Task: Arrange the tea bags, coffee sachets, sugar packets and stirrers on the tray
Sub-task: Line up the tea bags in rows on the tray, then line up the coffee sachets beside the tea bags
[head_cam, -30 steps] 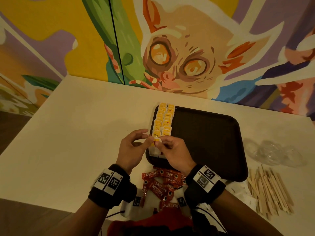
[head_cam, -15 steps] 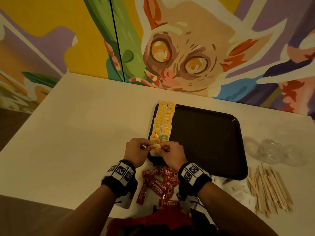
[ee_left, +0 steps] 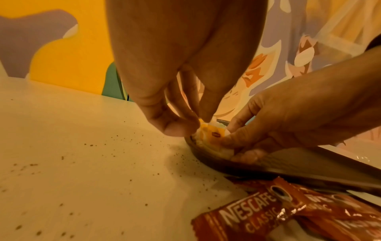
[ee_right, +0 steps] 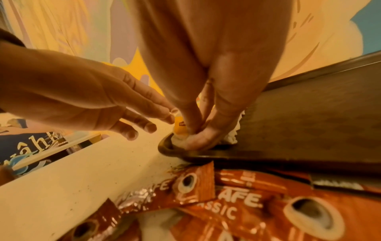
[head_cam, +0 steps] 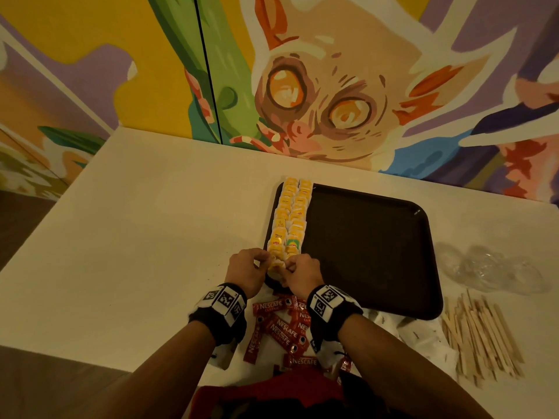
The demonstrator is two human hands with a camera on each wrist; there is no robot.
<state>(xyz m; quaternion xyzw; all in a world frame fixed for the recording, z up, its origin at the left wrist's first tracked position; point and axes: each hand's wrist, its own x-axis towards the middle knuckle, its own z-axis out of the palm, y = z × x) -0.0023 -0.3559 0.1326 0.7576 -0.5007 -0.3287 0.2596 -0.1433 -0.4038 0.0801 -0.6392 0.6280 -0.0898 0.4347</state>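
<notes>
While both hands pinch one yellow-tagged white tea bag (ee_left: pixel 212 138) at the near left corner of the dark brown plastic tray (head_cam: pixel 378 252), the left hand (head_cam: pixel 246 272) and the right hand (head_cam: pixel 302 273) have their fingers (ee_left: pixel 179 128) curled on it.

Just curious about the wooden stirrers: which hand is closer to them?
The right hand, though it is well away from the stirrers, at the tray's near-left corner. The left hand sits farther left.

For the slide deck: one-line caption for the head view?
Both hands, left hand and right hand, set a yellow tea bag at the near-left corner of the dark tray.
</notes>
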